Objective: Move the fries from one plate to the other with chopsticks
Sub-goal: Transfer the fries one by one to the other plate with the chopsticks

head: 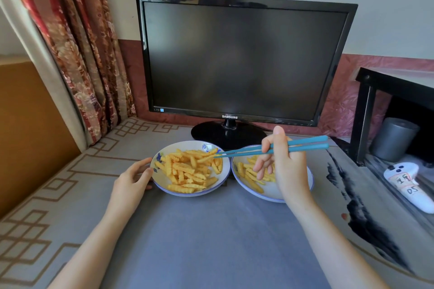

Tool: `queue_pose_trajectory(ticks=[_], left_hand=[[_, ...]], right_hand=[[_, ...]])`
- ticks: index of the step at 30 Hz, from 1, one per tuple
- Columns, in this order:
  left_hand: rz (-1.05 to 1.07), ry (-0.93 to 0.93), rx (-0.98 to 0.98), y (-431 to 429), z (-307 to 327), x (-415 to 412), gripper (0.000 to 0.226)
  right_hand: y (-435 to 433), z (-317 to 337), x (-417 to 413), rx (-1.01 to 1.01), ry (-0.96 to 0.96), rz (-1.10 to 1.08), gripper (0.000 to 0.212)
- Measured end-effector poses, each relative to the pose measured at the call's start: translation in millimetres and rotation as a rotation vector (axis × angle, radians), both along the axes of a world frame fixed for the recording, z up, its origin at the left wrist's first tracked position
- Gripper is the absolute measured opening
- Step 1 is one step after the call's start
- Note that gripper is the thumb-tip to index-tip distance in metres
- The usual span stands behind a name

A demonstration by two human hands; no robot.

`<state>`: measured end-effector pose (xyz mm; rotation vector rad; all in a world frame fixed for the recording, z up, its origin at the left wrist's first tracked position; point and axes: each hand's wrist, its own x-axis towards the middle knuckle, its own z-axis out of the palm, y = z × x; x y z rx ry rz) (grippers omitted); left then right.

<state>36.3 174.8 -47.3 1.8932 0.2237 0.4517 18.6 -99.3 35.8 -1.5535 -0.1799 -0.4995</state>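
Our right hand (286, 164) pinches the chopsticks (310, 148), tips nearly together over the fries (187, 169) heaped on the left plate (160, 180). Our left hand (133, 178) curls round its rim. Squeeze too lightly and a fry could drop short of the right plate (270, 191).

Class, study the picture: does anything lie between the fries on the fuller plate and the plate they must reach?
Nothing visible does. The fuller plate and the other plate sit side by side, rims close, with only the right hand holding the chopsticks above them.
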Motion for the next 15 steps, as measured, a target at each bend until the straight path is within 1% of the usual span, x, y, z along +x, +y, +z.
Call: queue_pose_trajectory(ticks=[10, 15], left_hand=[[-0.002, 0.003, 0.019, 1.7, -1.7, 0.8, 0.029], [-0.01, 0.001, 0.008, 2.6, -3.0, 1.7, 0.028]], right_hand=[[-32.6, 3.5, -15.0, 0.022, -0.059, -0.118, 0.048], [-60.5, 14.8, -23.8, 0.047, -0.13, -0.244, 0.046]])
